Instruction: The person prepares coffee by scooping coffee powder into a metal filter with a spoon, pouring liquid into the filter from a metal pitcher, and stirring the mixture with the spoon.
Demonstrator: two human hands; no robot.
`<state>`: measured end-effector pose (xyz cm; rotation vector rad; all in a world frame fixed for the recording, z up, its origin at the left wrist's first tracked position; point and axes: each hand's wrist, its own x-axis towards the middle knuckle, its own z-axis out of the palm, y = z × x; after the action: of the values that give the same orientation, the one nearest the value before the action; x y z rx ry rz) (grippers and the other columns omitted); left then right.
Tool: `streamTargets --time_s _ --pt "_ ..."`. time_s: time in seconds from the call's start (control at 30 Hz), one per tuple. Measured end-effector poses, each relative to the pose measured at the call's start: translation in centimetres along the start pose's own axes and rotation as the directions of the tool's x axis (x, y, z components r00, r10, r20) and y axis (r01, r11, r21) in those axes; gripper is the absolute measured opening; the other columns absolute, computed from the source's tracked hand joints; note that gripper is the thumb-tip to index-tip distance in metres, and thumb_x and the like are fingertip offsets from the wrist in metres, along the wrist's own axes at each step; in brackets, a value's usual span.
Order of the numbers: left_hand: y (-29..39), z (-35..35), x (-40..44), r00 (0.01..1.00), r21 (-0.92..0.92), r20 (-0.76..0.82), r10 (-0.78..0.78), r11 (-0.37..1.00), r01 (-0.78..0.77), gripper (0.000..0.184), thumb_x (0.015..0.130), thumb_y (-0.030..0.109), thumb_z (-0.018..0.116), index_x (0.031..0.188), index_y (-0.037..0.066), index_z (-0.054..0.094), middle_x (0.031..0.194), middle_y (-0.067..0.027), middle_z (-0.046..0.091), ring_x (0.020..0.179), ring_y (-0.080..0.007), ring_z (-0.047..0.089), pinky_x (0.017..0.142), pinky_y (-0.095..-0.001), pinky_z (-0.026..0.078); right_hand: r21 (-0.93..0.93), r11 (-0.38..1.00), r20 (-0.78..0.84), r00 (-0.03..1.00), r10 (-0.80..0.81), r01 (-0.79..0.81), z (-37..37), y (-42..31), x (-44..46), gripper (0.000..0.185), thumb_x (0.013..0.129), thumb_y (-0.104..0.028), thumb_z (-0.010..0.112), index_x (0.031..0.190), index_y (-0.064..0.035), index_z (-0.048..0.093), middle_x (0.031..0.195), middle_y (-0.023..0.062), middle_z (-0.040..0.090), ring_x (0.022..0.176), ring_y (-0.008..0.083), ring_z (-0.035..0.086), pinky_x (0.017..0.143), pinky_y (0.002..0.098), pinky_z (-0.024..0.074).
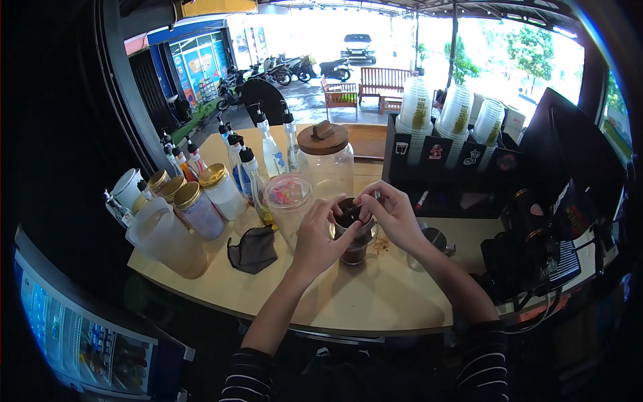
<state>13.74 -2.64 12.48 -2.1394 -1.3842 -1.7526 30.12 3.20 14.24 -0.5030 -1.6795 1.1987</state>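
A clear glass cup (353, 256) with dark brown contents stands on the wooden counter in front of me. My left hand (316, 236) curls round the left side of its rim, thumb reaching across the front. At the right side of the rim, my right hand (395, 218) has thumb and fingers drawn together, closed on the edge. The fingers partly hide the top of the cup. Brown crumbs (382, 246) lie on the counter just right of it. A clear tub (284, 211) with colourful bits showing through its lid is close behind my left hand.
A large wooden-lidded jar (328, 167) and pump bottles (270, 151) stand behind. Gold-lidded jars (199, 209), a plastic pitcher (167, 238) and a dark face mask (253, 250) are left. A black cup holder (439, 164) and dark equipment (519, 248) occupy the right.
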Motion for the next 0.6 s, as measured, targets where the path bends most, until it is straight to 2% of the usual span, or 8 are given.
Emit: streamTargets --time_s 0.07,0.17,0.33,0.4,0.47,0.53,0.57,0.6 --pt "0.0 0.0 0.2 0.975 -0.01 0.204 -0.088 0.996 0.092 0.037 0.077 0.014 0.073 0.108 0.0 0.06 0.08 -0.0087 0.06 0.064 -0.0188 0.055 0.061 -0.0327 0.045 -0.043 0.999 0.071 0.997 -0.002 0.005 0.4 -0.7 -0.1 0.014 0.092 -0.01 0.057 0.097 0.0038 0.057 0.082 0.0043 0.061 0.069 0.0051 0.057 0.064 0.0207 0.0477" --pt "0.3 0.5 0.5 0.944 0.13 0.266 -0.195 0.978 0.165 0.024 0.081 0.016 0.066 0.102 0.005 0.063 0.083 -0.0085 0.061 0.075 -0.027 0.062 0.069 -0.0386 0.048 -0.031 0.997 0.136 0.989 -0.063 0.068 0.8 -1.7 -0.5 0.018 0.091 -0.01 0.059 0.102 0.0034 0.058 0.088 0.0051 0.06 0.074 0.0061 0.057 0.066 0.0216 0.048" --pt "-0.2 1.2 0.7 0.989 0.072 0.149 -0.011 0.997 0.0 0.009 0.084 0.01 0.062 0.089 0.003 0.064 0.081 -0.0117 0.063 0.072 -0.0305 0.06 0.067 -0.0391 0.047 -0.314 0.944 0.111 0.991 -0.068 0.1 -3.0 -4.4 -3.4 0.024 0.087 -0.005 0.061 0.111 -0.0012 0.058 0.107 0.0064 0.053 0.087 0.0084 0.055 0.074 0.0227 0.0471" --pt "-0.2 0.7 1.0 0.992 0.156 0.09 0.085 0.983 -0.098 0.009 0.085 0.01 0.062 0.088 0.002 0.064 0.079 -0.012 0.062 0.071 -0.0307 0.06 0.067 -0.0399 0.046 -0.539 0.841 -0.044 0.995 -0.085 0.048 -6.3 -3.1 -5.5 0.024 0.086 -0.007 0.061 0.108 0.0017 0.058 0.102 0.0101 0.057 0.085 0.0167 0.06 0.071 0.0273 0.0499" --pt "-0.4 0.2 1.2 0.993 0.114 0.085 0.082 0.989 -0.091 0.009 0.086 0.009 0.062 0.088 0.0 0.063 0.077 -0.0118 0.061 0.069 -0.029 0.059 0.065 -0.0389 0.046 -0.713 0.701 -0.124 0.987 -0.106 -0.014 -10.5 0.1 -8.3 0.023 0.086 -0.005 0.058 0.108 0.0026 0.057 0.103 0.0136 0.056 0.088 0.0239 0.061 0.072 0.0314 0.0505" --pt "-0.3 -0.3 1.4 0.995 0.094 0.074 0.072 0.992 -0.079 0.009 0.086 0.009 0.061 0.088 0.0 0.063 0.075 -0.0114 0.06 0.066 -0.0272 0.058 0.061 -0.0375 0.045 -0.884 0.433 -0.198 0.98 -0.003 -0.177 -14.3 3.2 -12.0 0.021 0.088 -0.006 0.055 0.107 0.0023 0.055 0.097 0.0144 0.056 0.087 0.0254 0.06 0.075 0.0322 0.0479" --pt "-0.5 -0.3 1.5 0.995 0.066 0.041 0.094 0.993 -0.097 0.009 0.087 0.008 0.06 0.088 0.0 0.062 0.073 -0.0109 0.059 0.064 -0.0251 0.057 0.059 -0.036 0.044 -0.885 0.428 -0.206 0.979 -0.005 -0.184 -15.1 3.5 -13.0 0.021 0.088 -0.006 0.055 0.107 0.0023 0.055 0.097 0.0144 0.056 0.087 0.0254 0.06 0.075 0.0322 0.0479" --pt "-0.4 -0.4 1.5 0.994 0.059 0.044 0.099 0.993 -0.101 0.009 0.087 0.008 0.06 0.088 0.0 0.062 0.073 -0.0109 0.059 0.064 -0.0251 0.057 0.059 -0.036 0.044 -0.866 0.423 -0.236 0.964 0.121 -0.265 -15.6 3.7 -13.8 0.018 0.089 -0.009 0.055 0.103 0.0025 0.055 0.092 0.013 0.057 0.086 0.0228 0.059 0.075 0.0326 0.0476"
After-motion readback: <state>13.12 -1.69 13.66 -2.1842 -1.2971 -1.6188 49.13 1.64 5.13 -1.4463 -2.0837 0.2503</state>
